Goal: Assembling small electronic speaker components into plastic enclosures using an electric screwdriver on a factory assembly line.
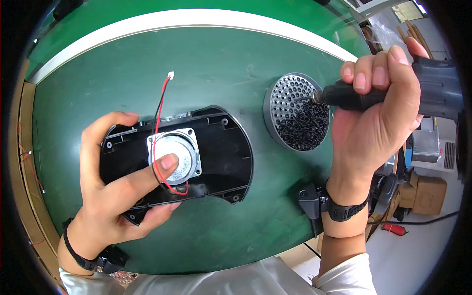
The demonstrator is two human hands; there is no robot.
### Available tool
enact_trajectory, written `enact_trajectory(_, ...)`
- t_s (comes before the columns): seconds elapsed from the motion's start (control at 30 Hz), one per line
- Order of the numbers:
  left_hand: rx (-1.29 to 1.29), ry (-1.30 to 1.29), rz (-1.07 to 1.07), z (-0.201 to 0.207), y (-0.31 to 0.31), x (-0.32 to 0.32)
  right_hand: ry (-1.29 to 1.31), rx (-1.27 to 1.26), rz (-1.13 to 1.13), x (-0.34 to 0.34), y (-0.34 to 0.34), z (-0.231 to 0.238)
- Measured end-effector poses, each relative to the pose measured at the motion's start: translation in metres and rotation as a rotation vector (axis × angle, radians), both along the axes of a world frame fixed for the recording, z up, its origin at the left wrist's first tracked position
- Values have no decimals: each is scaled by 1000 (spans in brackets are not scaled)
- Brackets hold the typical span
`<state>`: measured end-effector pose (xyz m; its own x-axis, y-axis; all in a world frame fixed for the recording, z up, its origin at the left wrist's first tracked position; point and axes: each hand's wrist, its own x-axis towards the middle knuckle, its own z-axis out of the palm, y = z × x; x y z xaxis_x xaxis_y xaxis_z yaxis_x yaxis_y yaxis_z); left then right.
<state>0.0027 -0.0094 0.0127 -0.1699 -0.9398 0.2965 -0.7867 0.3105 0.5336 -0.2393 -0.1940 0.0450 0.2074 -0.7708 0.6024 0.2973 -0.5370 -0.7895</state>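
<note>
My left hand (pixel 115 182) grips a black plastic housing (pixel 223 147) by its left part, the thumb pressing on a square-framed silver speaker (pixel 186 152) seated in it. From the speaker, a red and black wire pair runs up past the housing to a white connector (pixel 170 75) on the table. On the right, my right hand (pixel 381 98) is wrapped round a black electric screwdriver (pixel 359 95), held nearly level. Its tip points left, over a round grey dish (pixel 269 115) with a perforated plate. Black screws (pixel 305 128) are heaped in the dish's lower part.
The green work table (pixel 221 64) has a white strip (pixel 196 18) along its far edge. Cardboard (pixel 24 162) with loose wires borders the left side. Beyond the right edge are a cardboard box (pixel 428 195), a dark cable and a red-handled item (pixel 395 229) on the floor.
</note>
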Motion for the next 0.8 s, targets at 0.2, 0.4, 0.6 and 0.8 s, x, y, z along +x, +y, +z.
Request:
enact_trajectory(0.2,0,23,-2,-3,0,3,-21,6,-67,5,-6,-9)
enact_trajectory(0.4,29,2,-6,0,1,4,-37,75,-87,20,6,-9)
enact_trajectory(0.6,36,2,-7,0,1,7,13,20,-83,15,-2,-17)
enact_trajectory(0.8,26,20,-7,-3,1,6,33,13,-69,14,-2,-17)
